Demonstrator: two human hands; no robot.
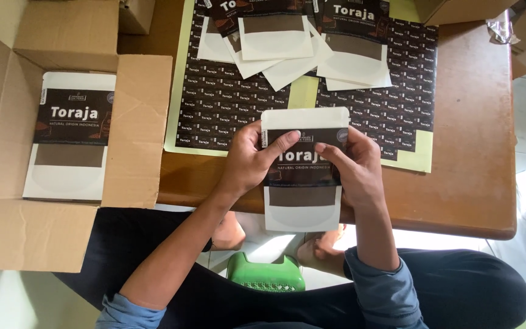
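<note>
Both hands hold one white pouch (302, 183) w/ dark label at the table (470, 183) near edge. Left hand (252, 159) pinches its left side, thumb on label; right hand (353, 166) pinches the right side. Risk: thumb pressure may crease or skew the label. Sticker sheet (226, 103) lies just beyond the pouch; open carton (135, 128) to its left holds another pouch.

Two bare forearms seen from above, grey-blue sleeves (380, 286) pushed up and bunched near the elbows, dark black trousers (470, 286) worn over both legs, bare feet (321, 250) glimpsed below, no rings or watch discernible
</note>
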